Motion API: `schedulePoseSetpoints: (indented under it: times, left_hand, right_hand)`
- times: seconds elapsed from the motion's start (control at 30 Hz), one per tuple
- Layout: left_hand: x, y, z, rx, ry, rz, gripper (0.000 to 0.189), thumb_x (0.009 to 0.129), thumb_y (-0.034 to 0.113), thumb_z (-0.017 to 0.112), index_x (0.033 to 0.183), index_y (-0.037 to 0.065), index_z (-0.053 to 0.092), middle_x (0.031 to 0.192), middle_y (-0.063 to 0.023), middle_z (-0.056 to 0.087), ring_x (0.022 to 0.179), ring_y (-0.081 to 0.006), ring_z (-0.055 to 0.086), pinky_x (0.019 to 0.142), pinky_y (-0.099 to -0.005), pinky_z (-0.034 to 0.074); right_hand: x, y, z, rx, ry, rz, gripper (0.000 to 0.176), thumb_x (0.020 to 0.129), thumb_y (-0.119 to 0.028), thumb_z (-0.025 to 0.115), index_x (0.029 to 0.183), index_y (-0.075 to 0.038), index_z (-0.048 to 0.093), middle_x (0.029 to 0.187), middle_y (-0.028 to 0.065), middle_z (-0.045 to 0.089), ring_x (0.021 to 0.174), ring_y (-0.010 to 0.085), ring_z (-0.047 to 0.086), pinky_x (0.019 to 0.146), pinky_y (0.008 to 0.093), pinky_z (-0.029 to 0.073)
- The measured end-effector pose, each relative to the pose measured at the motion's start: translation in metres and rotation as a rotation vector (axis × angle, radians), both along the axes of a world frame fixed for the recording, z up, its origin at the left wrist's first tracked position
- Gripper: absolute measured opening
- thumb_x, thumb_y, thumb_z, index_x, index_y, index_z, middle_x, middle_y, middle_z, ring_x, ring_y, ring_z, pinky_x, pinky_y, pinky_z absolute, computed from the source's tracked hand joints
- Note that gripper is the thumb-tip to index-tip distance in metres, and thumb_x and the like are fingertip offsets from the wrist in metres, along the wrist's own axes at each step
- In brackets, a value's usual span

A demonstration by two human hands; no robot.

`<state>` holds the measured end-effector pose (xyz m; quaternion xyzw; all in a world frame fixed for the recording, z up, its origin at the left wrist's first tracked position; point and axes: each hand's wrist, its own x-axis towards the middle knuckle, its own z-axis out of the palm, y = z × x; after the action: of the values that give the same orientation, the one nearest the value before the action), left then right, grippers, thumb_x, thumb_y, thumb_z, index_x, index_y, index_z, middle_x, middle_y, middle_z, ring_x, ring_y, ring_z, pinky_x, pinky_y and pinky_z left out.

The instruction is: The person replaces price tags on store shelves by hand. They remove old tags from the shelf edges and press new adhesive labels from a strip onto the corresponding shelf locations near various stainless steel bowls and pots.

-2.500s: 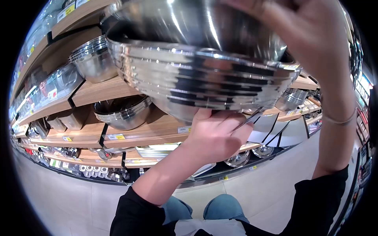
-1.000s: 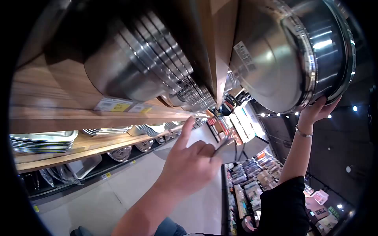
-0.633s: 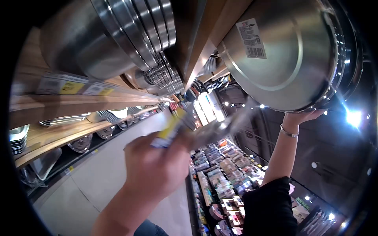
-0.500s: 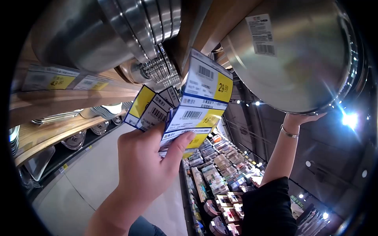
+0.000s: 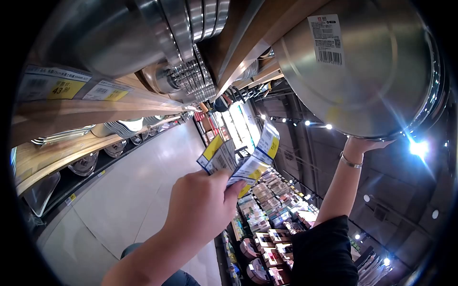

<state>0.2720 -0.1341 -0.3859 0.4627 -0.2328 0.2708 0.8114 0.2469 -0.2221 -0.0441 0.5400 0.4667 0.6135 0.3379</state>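
Observation:
My left hand pinches a fanned bundle of paper price tags between thumb and fingers. The tags are white, yellow and blue with barcodes. At the right, my right hand is raised against the lower rim of a large round steel basin, holding it up. The basin's underside faces me and bears a white barcode label. Most of the right hand's fingers are hidden behind the rim; a silver band circles the wrist.
Stacked steel basins stand on a wooden shelf at upper left, with price labels along its edge. Metal trays and lids sit lower down. Beyond are a pale floor, packed display racks and ceiling lights.
My left hand has moved right and down with the tags, away from the stacked basins. My right hand remains at the basin's rim. The view has shifted slightly.

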Motion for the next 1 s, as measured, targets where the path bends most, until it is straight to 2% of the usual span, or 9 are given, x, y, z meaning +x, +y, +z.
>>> schedulePoseSetpoints:
  times: [0.13,0.2,0.3,0.33,0.4,0.5,0.73,0.9,1.0]
  left_hand:
    - [-0.006,-0.004,0.0,0.074,-0.005,-0.002,0.019,0.07,0.02,0.058,0.062,0.004,0.054,0.048,-0.0115,0.05,0.041,-0.0258,0.052,0.04,-0.0346,0.041]
    - [-0.009,-0.004,0.0,0.084,-0.009,0.009,0.019,0.07,0.021,0.058,0.062,0.004,0.054,0.048,-0.0115,0.05,0.041,-0.0258,0.052,0.04,-0.0347,0.041]
    - [-0.014,-0.003,0.002,0.092,-0.017,0.006,0.019,0.071,0.021,0.058,0.062,0.004,0.053,0.048,-0.0115,0.05,0.042,-0.0258,0.052,0.04,-0.0348,0.041]
    - [-0.015,-0.001,0.003,0.119,-0.022,0.0,0.016,0.069,0.016,0.059,0.063,0.002,0.054,0.051,-0.0123,0.053,0.043,-0.0256,0.053,0.042,-0.0338,0.042]
    - [-0.018,0.002,0.004,0.153,-0.026,0.0,0.014,0.068,0.012,0.06,0.065,0.0,0.054,0.054,-0.0131,0.056,0.045,-0.0254,0.055,0.044,-0.0328,0.044]
    - [-0.019,0.003,0.004,0.163,-0.03,0.008,0.013,0.068,0.012,0.06,0.066,0.001,0.055,0.053,-0.0126,0.055,0.044,-0.0251,0.054,0.043,-0.0331,0.043]
    - [-0.019,0.002,0.004,0.136,-0.035,0.011,0.019,0.072,0.022,0.056,0.065,0.005,0.054,0.048,-0.012,0.051,0.043,-0.026,0.053,0.04,-0.0346,0.041]
    - [-0.015,0.001,0.002,0.134,-0.033,0.025,0.019,0.072,0.021,0.056,0.064,0.005,0.054,0.048,-0.0118,0.051,0.043,-0.026,0.053,0.04,-0.0349,0.042]
    - [-0.014,0.001,0.002,0.145,-0.034,0.025,0.019,0.072,0.021,0.056,0.064,0.005,0.054,0.048,-0.0116,0.051,0.043,-0.0257,0.053,0.04,-0.0348,0.042]
  right_hand:
    - [0.0,0.004,-0.001,0.092,-0.001,0.141,0.052,0.087,-0.039,0.022,0.125,-0.003,0.022,0.126,0.0163,0.027,0.11,0.0241,0.038,0.089,0.0359,0.034]
    - [-0.004,0.009,0.001,-0.129,-0.342,0.005,0.056,0.086,-0.04,0.025,0.123,0.001,0.021,0.122,0.0201,0.03,0.108,0.0256,0.039,0.086,0.0357,0.036]
    - [-0.003,0.02,-0.011,-0.222,-0.433,0.033,0.059,0.084,-0.039,0.03,0.122,0.006,0.021,0.119,0.0229,0.032,0.105,0.0266,0.041,0.084,0.0352,0.037]
    - [-0.002,0.02,-0.01,-0.223,-0.432,0.038,0.059,0.084,-0.039,0.03,0.122,0.006,0.021,0.119,0.0229,0.032,0.105,0.0266,0.041,0.084,0.0352,0.037]
    - [0.0,0.018,-0.009,0.081,-0.019,0.202,0.06,0.083,-0.035,0.034,0.12,0.009,0.022,0.118,0.0223,0.034,0.104,0.0268,0.042,0.083,0.0344,0.038]
    - [0.001,0.022,-0.012,0.041,0.049,0.269,0.059,0.082,-0.032,0.036,0.12,0.01,0.023,0.117,0.0224,0.035,0.103,0.0268,0.043,0.082,0.0338,0.038]
    - [0.002,0.02,-0.013,0.134,0.129,0.292,0.06,0.082,-0.032,0.036,0.121,0.011,0.021,0.119,0.0235,0.033,0.106,0.0277,0.04,0.085,0.0346,0.036]
    - [0.0,0.021,-0.015,0.044,-0.153,0.155,0.056,0.084,-0.029,0.031,0.121,0.011,0.02,0.121,0.025,0.031,0.108,0.0297,0.039,0.087,0.0352,0.036]
    - [0.0,0.014,-0.005,0.039,-0.129,0.164,0.054,0.085,-0.029,0.03,0.121,0.01,0.02,0.121,0.0252,0.03,0.109,0.0299,0.038,0.088,0.037,0.036]
